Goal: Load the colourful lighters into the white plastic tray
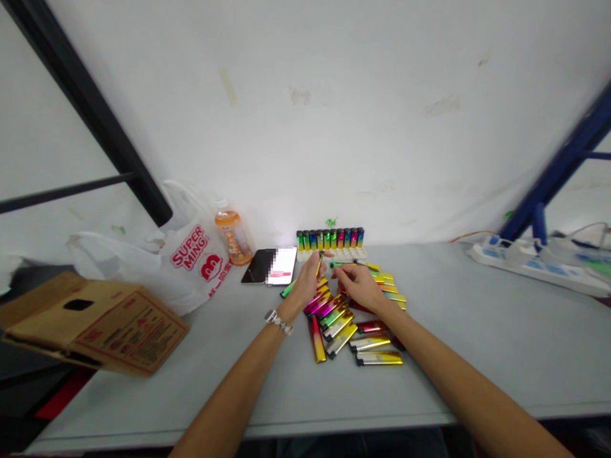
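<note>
My left hand [308,280], with a bracelet at the wrist, is closed on a slim metallic lighter [319,262] held upright in front of the rack. My right hand [359,283] is just to the right, low over the pile, its fingers curled together; whatever they may hold is too small to make out. Beneath and around both hands lie shiny lighters [341,340] in yellow, red, pink, green and silver. Behind the hands, a white rack [356,253] carries a row of upright multicoloured lighters [333,239] against the wall.
A phone or tablet [260,267] with a lit screen lies left of the rack. Further left are an orange drink bottle [233,234], a white plastic bag [191,267] and an open cardboard box [128,324]. A white power strip [525,262] lies at the right.
</note>
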A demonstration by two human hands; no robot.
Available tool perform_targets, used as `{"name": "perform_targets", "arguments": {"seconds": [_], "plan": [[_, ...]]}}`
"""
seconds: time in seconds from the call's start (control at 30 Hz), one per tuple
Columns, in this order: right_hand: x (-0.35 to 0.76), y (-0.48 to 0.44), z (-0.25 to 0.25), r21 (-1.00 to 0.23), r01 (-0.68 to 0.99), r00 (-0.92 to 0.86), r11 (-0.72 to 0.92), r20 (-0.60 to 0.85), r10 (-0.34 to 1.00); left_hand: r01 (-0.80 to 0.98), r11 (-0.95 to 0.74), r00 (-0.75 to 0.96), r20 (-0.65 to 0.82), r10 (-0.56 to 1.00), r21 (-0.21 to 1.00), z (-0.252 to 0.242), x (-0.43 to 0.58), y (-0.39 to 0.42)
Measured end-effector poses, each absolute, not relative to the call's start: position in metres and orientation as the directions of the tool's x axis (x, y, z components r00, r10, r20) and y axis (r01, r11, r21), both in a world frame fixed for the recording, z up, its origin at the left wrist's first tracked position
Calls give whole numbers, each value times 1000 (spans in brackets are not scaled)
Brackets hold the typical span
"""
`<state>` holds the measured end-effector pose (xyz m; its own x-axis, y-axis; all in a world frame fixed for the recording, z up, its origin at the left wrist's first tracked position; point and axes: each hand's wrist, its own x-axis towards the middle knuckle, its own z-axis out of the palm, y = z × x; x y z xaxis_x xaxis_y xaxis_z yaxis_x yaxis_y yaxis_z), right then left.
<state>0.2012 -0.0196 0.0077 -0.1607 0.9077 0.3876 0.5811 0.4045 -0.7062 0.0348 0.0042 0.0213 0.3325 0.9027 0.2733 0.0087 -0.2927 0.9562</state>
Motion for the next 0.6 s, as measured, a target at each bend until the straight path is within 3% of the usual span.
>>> {"name": "perform_targets", "arguments": {"seconds": [0.1, 0.23, 0.4, 0.6], "plan": [[203, -20, 12, -680, 619, -143, 393, 395, 908, 41, -339, 332, 307, 892, 940, 23, 33, 8], [209, -14, 19, -528, 788, -86, 316, 414, 906, 75, -385, 279, 351, 894, 920, 23, 28, 16], [213, 8, 26, -363, 911, -75, 194, 318, 945, 49, -393, 214, 374, 902, 918, 23, 18, 34], [206, 40, 34, -185, 971, -119, 153, 184, 976, 278, -489, 100, 481, 871, 827, 37, 1, 64]]}}
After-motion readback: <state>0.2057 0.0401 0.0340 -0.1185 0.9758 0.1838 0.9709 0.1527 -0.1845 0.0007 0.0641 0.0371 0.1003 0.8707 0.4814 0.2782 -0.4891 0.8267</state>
